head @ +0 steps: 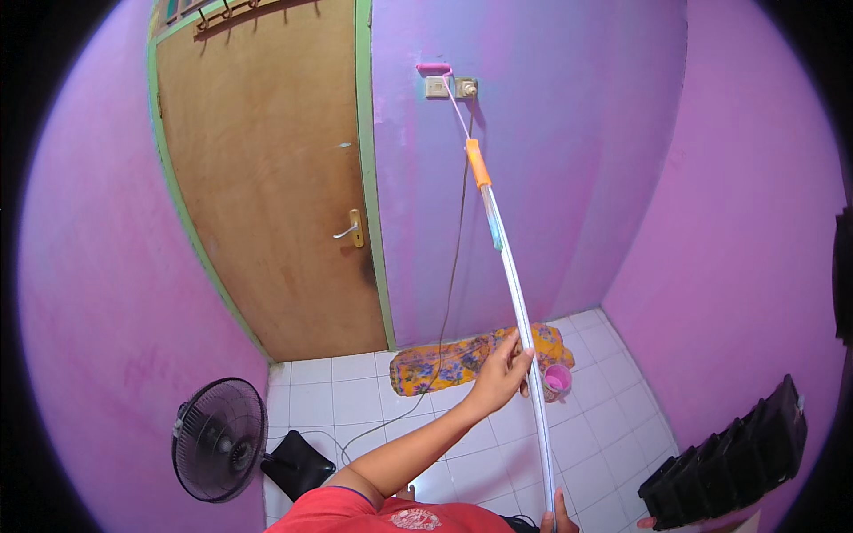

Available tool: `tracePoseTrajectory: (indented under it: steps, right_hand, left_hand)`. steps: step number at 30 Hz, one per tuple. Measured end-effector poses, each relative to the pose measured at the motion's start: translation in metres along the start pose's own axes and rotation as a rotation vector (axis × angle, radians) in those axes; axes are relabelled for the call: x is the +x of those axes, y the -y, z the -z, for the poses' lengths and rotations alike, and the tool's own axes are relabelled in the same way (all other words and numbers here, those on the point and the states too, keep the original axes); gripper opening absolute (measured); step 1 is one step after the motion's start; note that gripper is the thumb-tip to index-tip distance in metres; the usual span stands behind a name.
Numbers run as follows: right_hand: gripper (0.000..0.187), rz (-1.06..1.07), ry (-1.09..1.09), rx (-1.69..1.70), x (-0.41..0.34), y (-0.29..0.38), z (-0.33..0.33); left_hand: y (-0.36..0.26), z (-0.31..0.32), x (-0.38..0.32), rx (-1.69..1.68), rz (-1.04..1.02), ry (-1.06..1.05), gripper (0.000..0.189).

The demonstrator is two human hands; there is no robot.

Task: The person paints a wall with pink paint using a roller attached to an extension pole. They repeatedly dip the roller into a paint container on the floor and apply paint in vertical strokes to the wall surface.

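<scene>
My left hand (503, 374) grips the middle of a long light metal pole (516, 286). Lower down, at the bottom edge, my right hand (560, 516) holds the pole's near end, partly cut off by the picture. The pole runs up to the orange handle (478, 163) of a paint roller, tied on with a bluish wrapping. Its pink roller head (434, 68) is at the purple wall (546, 133), just above a light switch (437, 87). Beside the switch, a plug sits in a wall socket (467, 88). A small bucket of pink paint (556, 381) stands on the tiles.
A patterned orange cloth (426, 373) lies along the wall's foot, with a cable (455, 266) hanging across it. A brown door (280, 186) is at the left, a black fan (221, 440) at the lower left, and a black tiered rack (726, 460) at the lower right.
</scene>
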State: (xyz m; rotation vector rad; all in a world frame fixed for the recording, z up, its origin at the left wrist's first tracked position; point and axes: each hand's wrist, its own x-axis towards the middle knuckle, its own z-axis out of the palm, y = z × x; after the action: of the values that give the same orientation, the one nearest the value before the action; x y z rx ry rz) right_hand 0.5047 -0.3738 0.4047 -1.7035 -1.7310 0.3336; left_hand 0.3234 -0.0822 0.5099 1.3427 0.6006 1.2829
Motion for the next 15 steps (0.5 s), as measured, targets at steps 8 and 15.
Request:
tracePoseTrajectory:
  steps: [8,15]
  right_hand:
    - [0.05,0.03,-0.096,0.02,-0.012,0.002,-0.013]
    - [0.05,0.012,-0.072,0.065,-0.024,0.004,-0.021]
  left_hand:
    - [0.0,0.013,0.003,-0.014,0.022,0.09,0.052]
    - [0.007,0.014,-0.017,-0.035,0.046,0.034,0.052]
